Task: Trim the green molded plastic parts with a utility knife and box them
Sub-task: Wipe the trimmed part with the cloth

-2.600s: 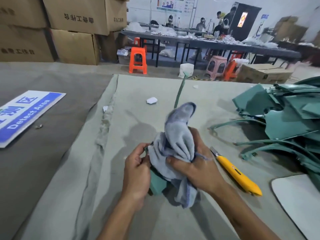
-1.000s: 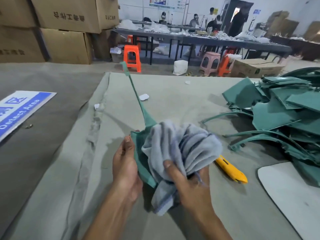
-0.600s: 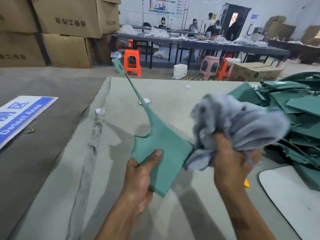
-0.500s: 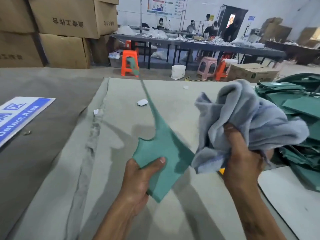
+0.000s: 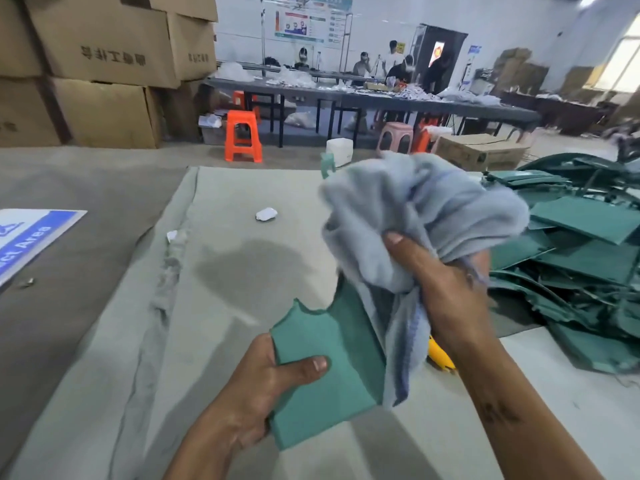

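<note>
My left hand (image 5: pixel 254 389) grips a green molded plastic part (image 5: pixel 329 362) by its flat lower end, thumb across its face. The part's thin stem runs up behind a grey-blue cloth (image 5: pixel 415 216), and only its tip shows above the cloth. My right hand (image 5: pixel 446 289) grips the bunched cloth against the part's right side. A yellow utility knife (image 5: pixel 440 356) lies on the table, mostly hidden behind my right wrist. A heap of green plastic parts (image 5: pixel 581 251) covers the table's right side.
A grey felt mat (image 5: pixel 225 271) covers the table. A blue and white sign (image 5: pixel 27 240) lies at the left. A white board (image 5: pixel 568 403) sits at the lower right. Stacked cardboard boxes (image 5: pixel 104 64), orange stools (image 5: pixel 242 136) and people at a long bench stand beyond.
My right hand lifted the cloth off the part, then brought it back against the part's right side. My left hand turned the part, and its stem swung from left to behind the cloth.
</note>
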Available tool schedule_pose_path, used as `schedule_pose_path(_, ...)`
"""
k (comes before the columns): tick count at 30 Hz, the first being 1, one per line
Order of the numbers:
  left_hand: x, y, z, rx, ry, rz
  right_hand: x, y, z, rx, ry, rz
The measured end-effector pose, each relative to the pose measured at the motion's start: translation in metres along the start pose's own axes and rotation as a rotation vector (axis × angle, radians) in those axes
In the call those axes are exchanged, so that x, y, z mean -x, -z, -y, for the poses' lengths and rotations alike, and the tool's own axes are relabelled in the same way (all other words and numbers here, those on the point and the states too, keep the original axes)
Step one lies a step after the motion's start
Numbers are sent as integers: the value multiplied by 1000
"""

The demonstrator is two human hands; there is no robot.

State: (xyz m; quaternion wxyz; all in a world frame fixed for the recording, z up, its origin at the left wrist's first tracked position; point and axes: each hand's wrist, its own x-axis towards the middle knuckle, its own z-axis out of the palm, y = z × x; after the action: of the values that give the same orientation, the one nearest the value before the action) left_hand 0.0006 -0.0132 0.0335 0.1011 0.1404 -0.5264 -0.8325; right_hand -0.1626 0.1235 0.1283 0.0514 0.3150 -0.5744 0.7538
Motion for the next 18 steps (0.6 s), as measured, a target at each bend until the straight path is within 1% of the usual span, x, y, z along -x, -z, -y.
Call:
schedule_pose_path(1,1,-1,0,-28,4,1,-5,1,4,45,67,4)
schedule_pose_path(2,1,-3,1,-51,5,-5,-12,4,6,47,115,-55)
schedule_pose_path(3,1,-5,2,-66,2,-15,-21,7,9,-35,97,-166)
schedule_pose_path(5,0,-5,2,-68,-1,-32,-38,9,15,-306,-36,-370)
schedule_pose_path(6,0,-5,3,-66,0,-31,-43,8,15,-385,-88,-441)
schedule_pose_path(7,0,-5,3,-74,4,-17,-43,6,15,-405,-108,-462)
schedule_pose_path(8,0,-5,4,-101,6,7,-43,4,14,-371,-99,-430)
schedule_pose_path(9,0,-7,5,-151,8,32,-40,2,14,-292,-69,-322)
schedule_pose_path(12,0,-14,11,-268,13,93,-34,-1,8,114,49,229)
schedule_pose_path(13,-1,-16,12,-265,15,98,-37,-1,5,166,81,292)
schedule_pose_path(14,-1,-18,11,-242,14,111,-40,-2,5,134,87,277)
schedule_pose_path(17,0,-23,8,-112,10,199,-40,-12,10,-67,17,17)
schedule_pose_path(18,0,-22,6,-81,12,202,-39,-18,9,-147,-40,-56)
